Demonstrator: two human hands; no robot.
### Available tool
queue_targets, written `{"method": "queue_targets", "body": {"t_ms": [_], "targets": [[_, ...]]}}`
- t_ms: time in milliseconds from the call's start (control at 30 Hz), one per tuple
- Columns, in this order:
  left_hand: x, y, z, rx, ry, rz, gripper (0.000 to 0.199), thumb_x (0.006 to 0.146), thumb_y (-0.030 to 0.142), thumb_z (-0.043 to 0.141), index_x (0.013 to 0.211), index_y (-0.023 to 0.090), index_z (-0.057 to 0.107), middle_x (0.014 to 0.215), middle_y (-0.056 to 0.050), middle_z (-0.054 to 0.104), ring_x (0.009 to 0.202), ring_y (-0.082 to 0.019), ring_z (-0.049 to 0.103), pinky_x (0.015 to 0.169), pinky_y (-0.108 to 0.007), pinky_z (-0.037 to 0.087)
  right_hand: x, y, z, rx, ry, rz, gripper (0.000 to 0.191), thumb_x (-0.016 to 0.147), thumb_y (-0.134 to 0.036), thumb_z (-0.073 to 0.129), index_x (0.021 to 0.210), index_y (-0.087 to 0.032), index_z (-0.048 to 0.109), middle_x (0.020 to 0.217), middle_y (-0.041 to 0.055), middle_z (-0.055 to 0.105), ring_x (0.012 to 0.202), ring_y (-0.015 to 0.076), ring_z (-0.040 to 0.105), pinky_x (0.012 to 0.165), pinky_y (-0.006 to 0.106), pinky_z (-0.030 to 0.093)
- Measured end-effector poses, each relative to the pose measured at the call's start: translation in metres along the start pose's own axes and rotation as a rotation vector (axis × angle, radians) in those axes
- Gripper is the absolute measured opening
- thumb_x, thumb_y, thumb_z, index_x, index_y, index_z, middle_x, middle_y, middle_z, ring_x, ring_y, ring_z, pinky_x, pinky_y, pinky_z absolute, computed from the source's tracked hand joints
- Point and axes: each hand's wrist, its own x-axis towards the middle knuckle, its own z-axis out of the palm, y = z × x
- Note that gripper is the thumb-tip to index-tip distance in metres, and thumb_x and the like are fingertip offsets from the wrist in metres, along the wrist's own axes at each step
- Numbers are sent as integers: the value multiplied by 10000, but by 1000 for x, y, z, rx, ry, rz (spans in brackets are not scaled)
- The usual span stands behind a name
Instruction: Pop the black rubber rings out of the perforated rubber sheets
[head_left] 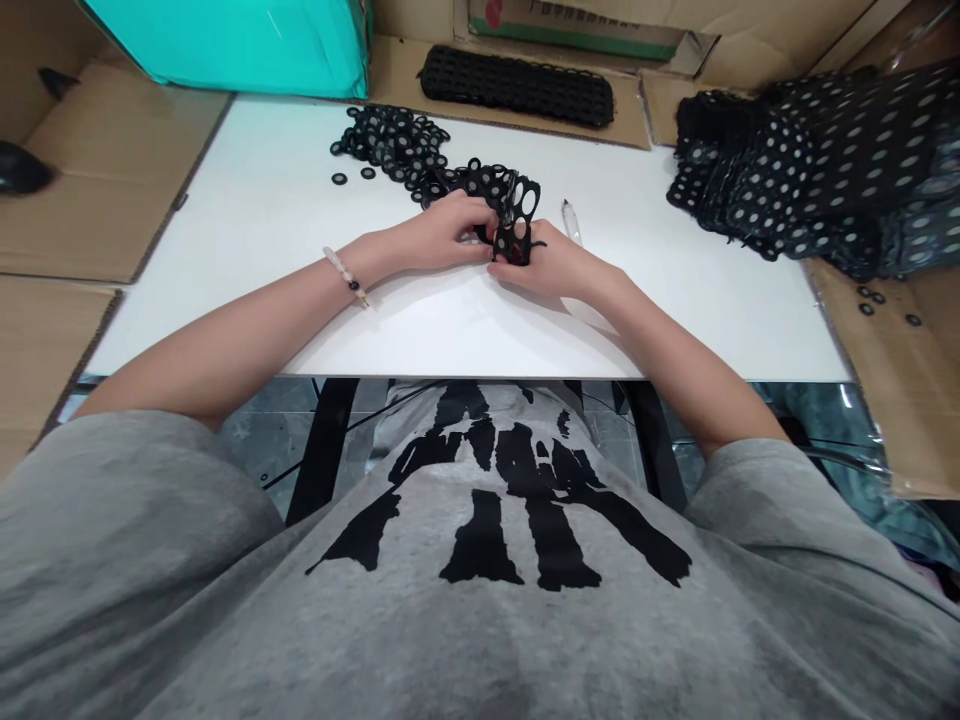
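Observation:
My right hand (551, 262) grips a perforated black strip (525, 205) with rows of round holes, its upper end standing up and curling over. My left hand (450, 232) is right beside it, fingers curled and thumb pinched in at the strip's left side. Something dark shows between those fingertips, too hidden to name. Just behind my left hand, a heap of small black rings with grey centres (397, 145) spreads back over the white table (247, 220). Two loose rings lie left of the heap. A pen-like tool (571, 222) with a dark tip lies behind my right wrist.
A bundle of black perforated strips (517, 85) lies on cardboard at the back. Dotted black sheets (825, 160) are stacked at the right, with several stray rings (868, 309) below. A turquoise package (247, 45) stands back left. Cardboard (112, 170) borders the table.

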Motion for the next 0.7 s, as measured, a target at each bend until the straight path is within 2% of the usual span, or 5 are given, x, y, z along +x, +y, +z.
{"method": "queue_targets", "body": {"t_ms": [200, 467, 700], "targets": [[0, -3, 2, -23, 26, 6, 393, 1040, 682, 793, 1050, 291, 757, 950, -83, 751, 1147, -374, 735, 1180, -527, 519, 1, -1, 0, 15, -3, 15, 298, 1001, -337, 891, 920, -284, 610, 869, 49, 626, 949, 307, 643, 1033, 535, 690], [-1, 4, 0, -19, 34, 8, 388, 1060, 669, 789, 1039, 282, 773, 913, -48, 735, 1028, -326, 715, 1141, -503, 517, 0, 0, 2, 44, 3, -2, 260, 1026, -310, 829, 913, -269, 598, 860, 28, 636, 908, 270, 633, 981, 479, 641], [-2, -3, 1, -10, 28, 10, 325, 1044, 605, 773, 1036, 280, 768, 951, -60, 742, 1071, -339, 711, 1158, -515, 501, 1, -3, 2, 51, 12, -9, 285, 1014, -311, 832, 883, -274, 582, 822, 7, 627, 867, 247, 604, 939, 438, 610]]}}
